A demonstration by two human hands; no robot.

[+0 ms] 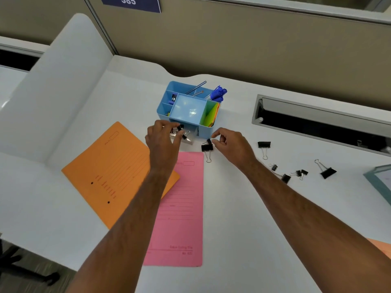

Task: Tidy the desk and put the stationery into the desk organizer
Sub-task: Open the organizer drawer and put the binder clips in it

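Note:
A light blue desk organizer (188, 107) stands at the back of the white desk, holding pencils, blue markers (219, 94) and coloured sticky paper. Its small clear drawer (188, 137) is pulled out at the front. My left hand (164, 137) pinches a black binder clip (180, 129) over that drawer. My right hand (229, 142) has its fingers curled right beside a black binder clip (207, 147) lying on the desk; whether the fingertips pinch a clip I cannot tell. Several more black binder clips (264, 144) lie scattered to the right.
An orange folder (110, 172) and a pink folder (182, 210) lie on the desk under my left forearm. A cable slot (317, 121) opens at the back right. A white partition (57, 92) stands on the left. A framed item (380, 182) sits at the right edge.

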